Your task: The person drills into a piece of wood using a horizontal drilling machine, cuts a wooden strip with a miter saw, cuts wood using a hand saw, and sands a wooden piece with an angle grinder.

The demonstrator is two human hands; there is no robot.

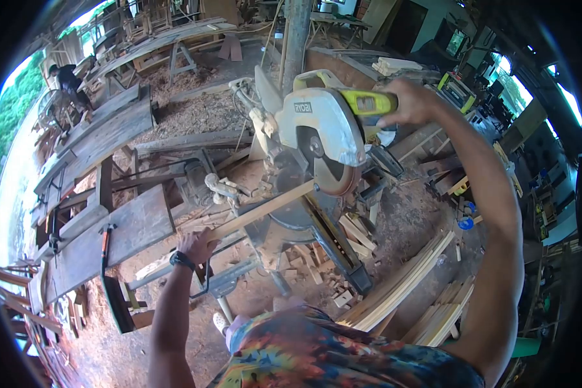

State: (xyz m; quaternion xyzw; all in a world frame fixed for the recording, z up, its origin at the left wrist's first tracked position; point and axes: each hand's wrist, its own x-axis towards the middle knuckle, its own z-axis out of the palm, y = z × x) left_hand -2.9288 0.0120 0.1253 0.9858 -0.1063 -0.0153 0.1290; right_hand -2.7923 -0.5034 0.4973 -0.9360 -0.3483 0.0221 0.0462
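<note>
A miter saw (317,116) with a pale blade guard and a lime-green handle (367,102) stands in the middle of the view. My right hand (410,103) is wrapped round the end of that handle. The saw's round blade (335,174) is low, close to the right end of a narrow wooden strip (268,208); whether it touches the wood I cannot tell. The strip lies slantwise across the saw's base (291,226). My left hand (196,247), with a dark band at the wrist, is closed on the strip's left end. Its fingertips are partly hidden.
Long planks (110,246) rest on supports at the left, with a bar clamp (105,249) on them. Small offcuts (343,299) litter the floor beneath the saw. Stacked strips (401,284) lie at the lower right. A metal post (297,39) rises behind the saw. Another person (68,84) bends at far left.
</note>
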